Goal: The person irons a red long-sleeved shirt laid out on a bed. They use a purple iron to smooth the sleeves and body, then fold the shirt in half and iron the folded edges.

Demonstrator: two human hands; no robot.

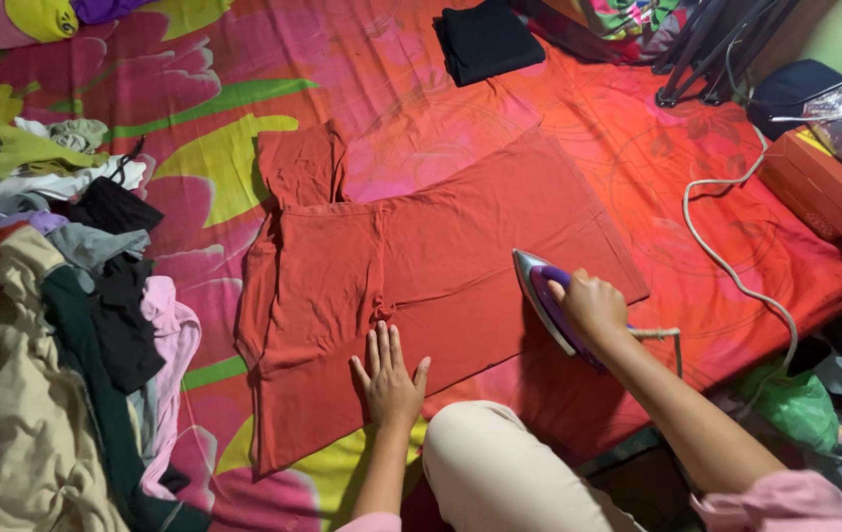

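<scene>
Head view looks down on a bed sheet [243,59] printed with big flowers, where a red shirt [421,266] lies spread flat near the sheet's near edge. The left hand [388,379] rests palm down on the shirt's lower part, fingers stretched out and slightly apart, seemingly to keep the cloth taut and smooth. The right hand [590,307] is wrapped closed round the handle of a purple iron [544,296], its tip on the shirt's right part. A clothes pile [46,296] sits along the left edge, folded black cloth [485,39] at the far edge.
</scene>
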